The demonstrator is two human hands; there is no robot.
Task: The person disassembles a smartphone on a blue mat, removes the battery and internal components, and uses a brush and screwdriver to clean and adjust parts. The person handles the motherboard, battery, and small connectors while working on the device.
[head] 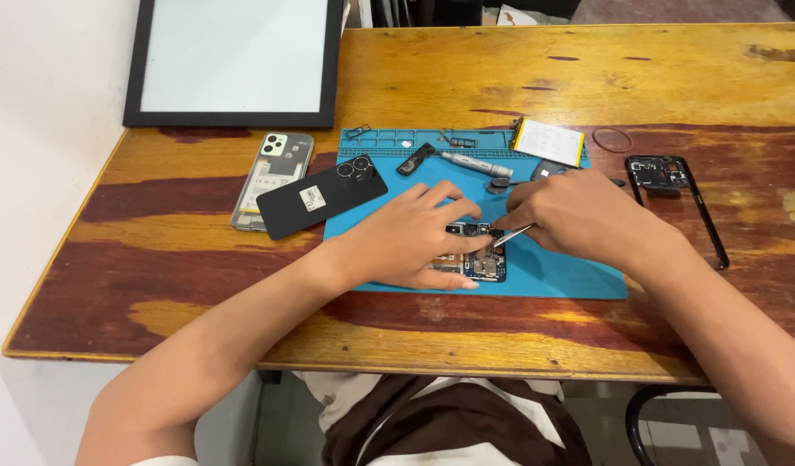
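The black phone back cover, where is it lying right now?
In the head view, the black back cover lies left of the person's left hand, overlapping the left edge of the blue repair mat and partly covering a clear-backed phone.

Small white rectangular label (312,198) on black phone back (321,197); perhaps a white-labelled, yellow-edged battery (548,141) at mat's far edge.

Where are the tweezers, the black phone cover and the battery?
tweezers (511,233), head view, on the thin metal tips
black phone cover (321,198), head view, middle of its back
battery (548,141), head view, its white face
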